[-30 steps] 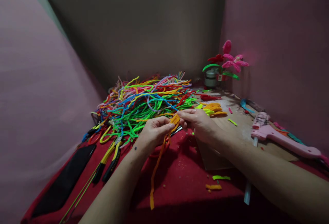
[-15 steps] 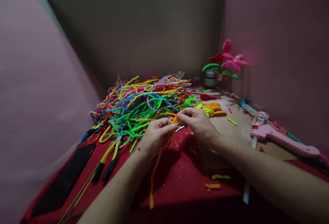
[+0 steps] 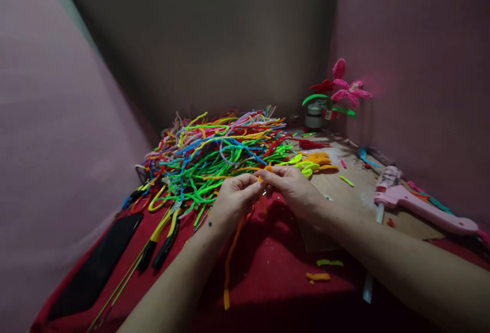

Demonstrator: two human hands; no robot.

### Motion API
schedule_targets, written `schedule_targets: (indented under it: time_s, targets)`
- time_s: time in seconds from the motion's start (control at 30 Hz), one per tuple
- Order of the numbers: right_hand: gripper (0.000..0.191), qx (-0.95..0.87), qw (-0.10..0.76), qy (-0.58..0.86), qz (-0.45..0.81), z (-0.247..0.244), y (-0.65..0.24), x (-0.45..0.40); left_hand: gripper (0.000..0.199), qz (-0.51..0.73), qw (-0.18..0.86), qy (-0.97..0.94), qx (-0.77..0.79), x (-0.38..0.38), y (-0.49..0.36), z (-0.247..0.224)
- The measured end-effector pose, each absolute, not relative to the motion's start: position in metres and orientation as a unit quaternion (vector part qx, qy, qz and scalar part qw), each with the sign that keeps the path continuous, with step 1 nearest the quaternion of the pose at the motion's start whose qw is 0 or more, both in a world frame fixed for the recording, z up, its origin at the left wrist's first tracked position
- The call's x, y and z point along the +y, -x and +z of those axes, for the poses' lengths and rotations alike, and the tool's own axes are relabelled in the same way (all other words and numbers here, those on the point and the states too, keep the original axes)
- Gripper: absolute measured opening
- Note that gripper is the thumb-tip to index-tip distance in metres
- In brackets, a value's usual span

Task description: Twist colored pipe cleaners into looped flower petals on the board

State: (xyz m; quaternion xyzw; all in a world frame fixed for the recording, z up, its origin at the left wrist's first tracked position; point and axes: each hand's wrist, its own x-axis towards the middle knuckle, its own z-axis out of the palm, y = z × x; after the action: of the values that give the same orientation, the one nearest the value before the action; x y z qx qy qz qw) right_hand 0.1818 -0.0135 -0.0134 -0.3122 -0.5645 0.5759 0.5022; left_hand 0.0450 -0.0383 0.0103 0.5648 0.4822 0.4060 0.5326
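My left hand [image 3: 239, 198] and my right hand [image 3: 289, 185] meet at the front of a heap of coloured pipe cleaners [image 3: 214, 154]. Between them they pinch an orange pipe cleaner [image 3: 269, 168], part of which sticks up above the fingertips. Fingers of both hands are closed on it, and its middle is mostly hidden. A long orange strand [image 3: 228, 272] hangs below my left hand down over the red cloth [image 3: 268, 277]. Yellow-green petal shapes [image 3: 308, 169] and a bundle of folded orange pieces [image 3: 319, 158] lie just beyond my right hand.
A pink glue gun [image 3: 421, 208] with a clear glue stick rests on the brown board [image 3: 363, 195] at right. Yellow-black pliers [image 3: 168, 233] and a black phone [image 3: 95, 266] lie left. Pink and red pipe-cleaner flowers [image 3: 350, 91] stand behind. Orange scraps [image 3: 317, 276] lie in front.
My right hand has turned and shifted its fingers down over the orange piece, now covering more of it. My left hand stays nearly in place.
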Motion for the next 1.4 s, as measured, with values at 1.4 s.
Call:
schedule_targets:
  time_s: [1.4]
  targets:
    - [0.012, -0.579, 0.388, 0.393, 0.600, -0.005, -0.190, -0.004, 0.019, 0.319, -0.196, -0.777, 0.505, -0.019, -0.002, 0.007]
